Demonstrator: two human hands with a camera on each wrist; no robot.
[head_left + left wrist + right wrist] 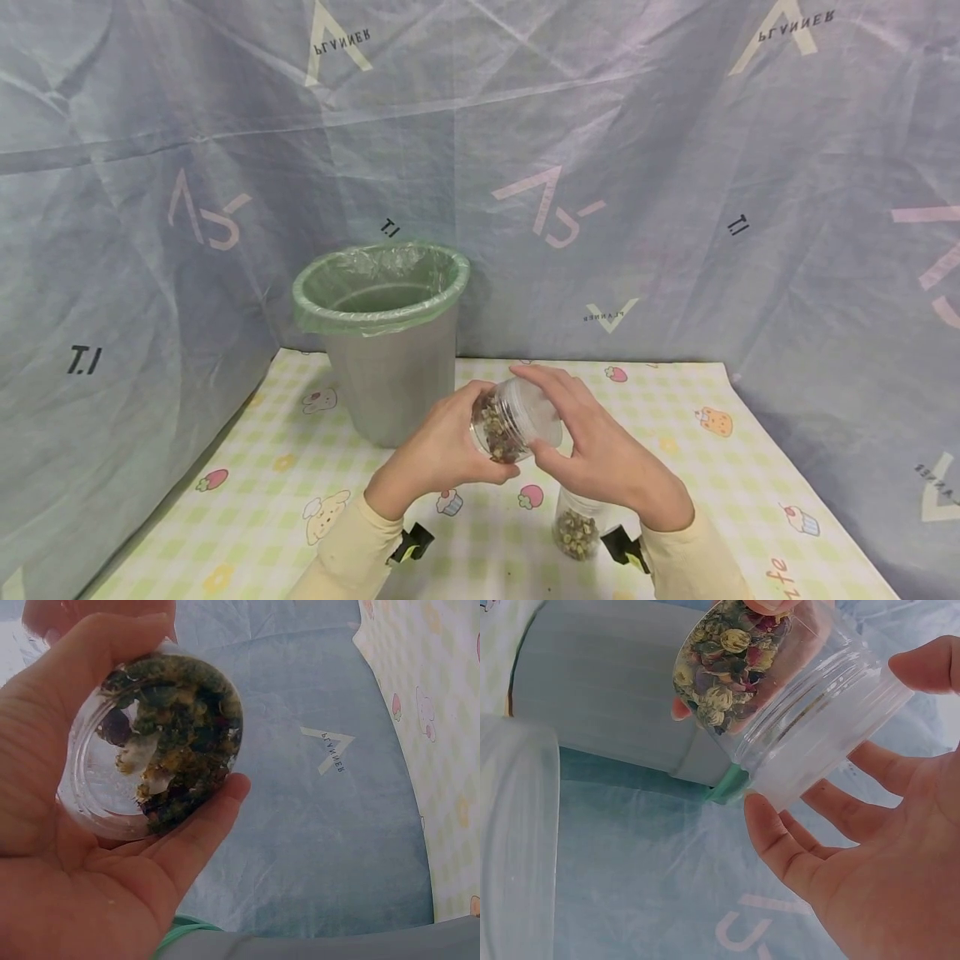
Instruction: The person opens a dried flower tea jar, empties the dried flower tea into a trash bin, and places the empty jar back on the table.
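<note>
A clear jar of dried flower buds is held tilted above the table, its lid toward the right. My left hand grips the jar body, thumb on one side and fingers along the other. Around the translucent screw lid curve the thumb and fingers of my right hand. In the right wrist view, yellowish and dark red dried flowers lie toward the jar's base, and fingertips meet the lid's edge. A second jar of dried buds stands on the table below the right hand, its top partly covered by that hand.
A grey bin with a green liner over its rim stands at the back left. The checked tablecloth has printed cartoon pictures. Grey-blue cloth hangs behind and at both sides.
</note>
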